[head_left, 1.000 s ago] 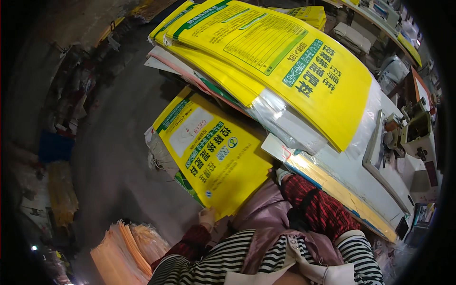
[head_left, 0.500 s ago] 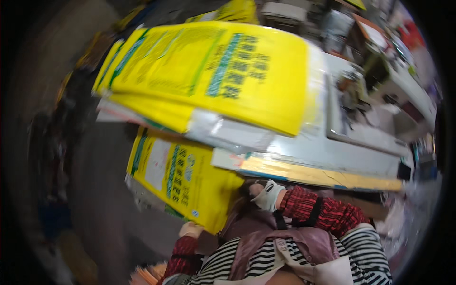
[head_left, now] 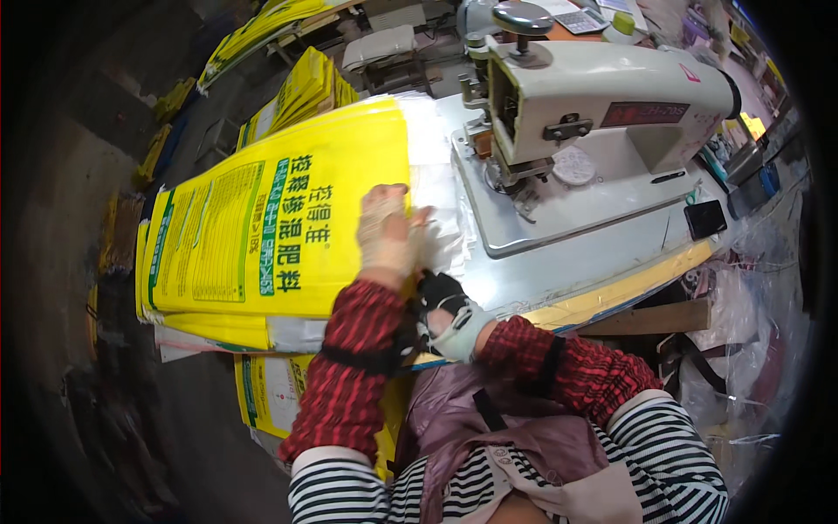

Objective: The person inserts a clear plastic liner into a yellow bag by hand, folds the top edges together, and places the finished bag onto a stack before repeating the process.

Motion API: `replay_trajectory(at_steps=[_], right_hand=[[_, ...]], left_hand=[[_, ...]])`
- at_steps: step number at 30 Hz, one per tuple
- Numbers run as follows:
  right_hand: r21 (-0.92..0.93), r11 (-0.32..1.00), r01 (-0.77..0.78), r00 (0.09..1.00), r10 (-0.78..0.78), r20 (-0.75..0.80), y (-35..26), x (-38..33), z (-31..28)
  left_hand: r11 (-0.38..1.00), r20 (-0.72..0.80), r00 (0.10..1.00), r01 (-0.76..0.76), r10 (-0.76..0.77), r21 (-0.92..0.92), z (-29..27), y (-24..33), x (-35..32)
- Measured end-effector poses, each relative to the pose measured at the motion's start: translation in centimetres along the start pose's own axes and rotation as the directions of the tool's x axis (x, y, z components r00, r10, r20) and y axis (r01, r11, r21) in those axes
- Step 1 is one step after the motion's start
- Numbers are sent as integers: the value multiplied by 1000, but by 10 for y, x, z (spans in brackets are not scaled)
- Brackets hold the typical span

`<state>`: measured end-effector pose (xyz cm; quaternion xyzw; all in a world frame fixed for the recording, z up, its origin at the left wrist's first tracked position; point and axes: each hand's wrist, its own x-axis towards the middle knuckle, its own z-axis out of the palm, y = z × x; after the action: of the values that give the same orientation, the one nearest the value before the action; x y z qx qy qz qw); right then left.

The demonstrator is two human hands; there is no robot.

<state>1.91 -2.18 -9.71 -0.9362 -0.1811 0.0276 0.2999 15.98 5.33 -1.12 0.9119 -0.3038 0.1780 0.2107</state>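
A stack of yellow woven bags (head_left: 209, 236) with green stripes and dark lettering lies on the table, white and clear liner ends (head_left: 436, 183) sticking out on the right. My left hand (head_left: 390, 231), slightly blurred, rests on the top bag by its right edge, thumb apart from the fingers. Just below and to the right, my right hand (head_left: 449, 319), in a dark glove with a whitish wrap, is beside the near corner of the liners. Its dark fingertips are hard to make out. A white sewing machine (head_left: 602, 113) stands to the right of the stack.
Below the table edge hangs another yellow bag (head_left: 262, 393). More yellow bags (head_left: 301, 92) are piled behind the stack, near a padded stool (head_left: 380, 48). A black phone-like object (head_left: 705, 219) lies at the table's right end. Clear plastic sheeting (head_left: 742, 323) hangs at the right.
My left hand has moved from the lower hanging bag up onto the stack. My right hand has shifted slightly left and up to the liner edge. The view has turned, showing the sewing machine fully.
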Motion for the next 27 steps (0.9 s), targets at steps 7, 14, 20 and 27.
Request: replay_trajectory(at_steps=[7,14,20,27], right_hand=[[580,813,-44,973,167,-159,38,-26,-35],[931,358,63,865,446,-230,45,15,-61],[828,551,-101,836,498,-229,46,27,-59],[710,594,-377,808,585,-61,40,-26,-30]], left_hand=[[952,143,972,216,-188,-216,42,-14,-7],[918,120,987,147,-110,-368,10,-9,-58],[807,58,946,303,-319,-508,12,-5,-72],[188,28,522,355,-853,-916,-52,-37,-30]])
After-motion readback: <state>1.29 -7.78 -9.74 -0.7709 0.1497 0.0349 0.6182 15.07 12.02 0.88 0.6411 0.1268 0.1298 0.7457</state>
